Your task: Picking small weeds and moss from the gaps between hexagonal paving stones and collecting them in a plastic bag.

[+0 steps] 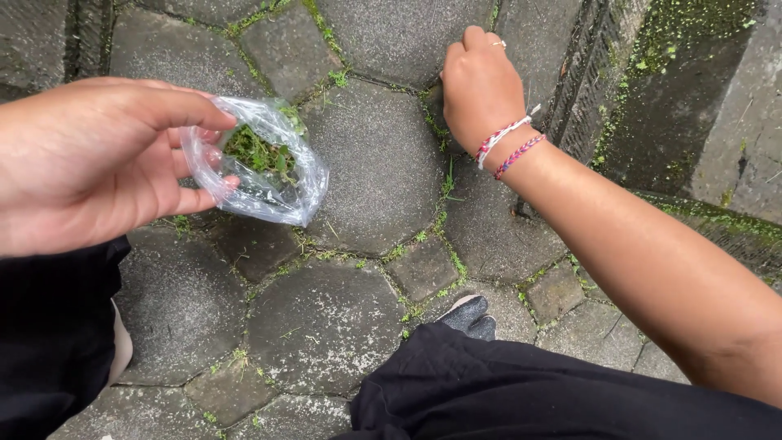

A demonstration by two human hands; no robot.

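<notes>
My left hand (pixel 98 159) holds a small clear plastic bag (pixel 261 167) by its rim, with green pulled weeds (pixel 259 153) inside it. My right hand (pixel 481 85), with braided red and white bracelets at the wrist and a ring on one finger, reaches forward with its fingers curled down into a joint between grey paving stones (pixel 375 163). Its fingertips are hidden, so what they pinch cannot be made out. Small weeds (pixel 432 114) grow in the joint beside that hand.
Grey hexagonal pavers with grass and moss in the joints (pixel 423 305) cover the ground. A mossy concrete kerb and gutter (pixel 676 90) run along the right. My black-clad knees (pixel 529 391) and a dark shoe tip (pixel 472 316) are at the bottom.
</notes>
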